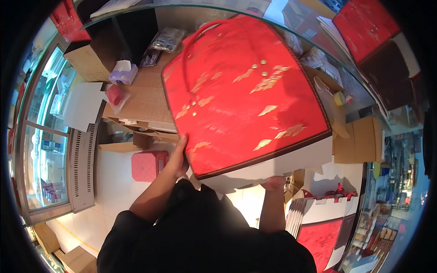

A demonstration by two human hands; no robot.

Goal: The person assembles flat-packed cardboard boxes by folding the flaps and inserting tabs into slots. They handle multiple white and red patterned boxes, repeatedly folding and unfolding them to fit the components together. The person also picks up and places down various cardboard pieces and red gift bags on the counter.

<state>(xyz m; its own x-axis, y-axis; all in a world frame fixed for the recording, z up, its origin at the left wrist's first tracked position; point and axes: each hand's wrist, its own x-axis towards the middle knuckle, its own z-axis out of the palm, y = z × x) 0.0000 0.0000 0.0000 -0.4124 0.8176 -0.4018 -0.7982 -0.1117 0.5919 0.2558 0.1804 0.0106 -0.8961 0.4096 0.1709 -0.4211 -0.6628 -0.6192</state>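
Observation:
A large red gift bag with a gold cloud pattern, dark stitched edging and a white lower band fills the middle of the view. It is tilted, with its red handle toward the far side and gold studs where the handle joins. My left hand grips its lower left edge, thumb on the front and the other fingers mostly hidden. At the white bottom edge, my right hand holds the bag from below, its fingers largely out of sight behind it.
Beyond the bag is a wooden desk with a tissue box. A glass shelf edge curves overhead. A red stool stands left on the floor. Folded red-and-white bags lean at lower right, below a cardboard box.

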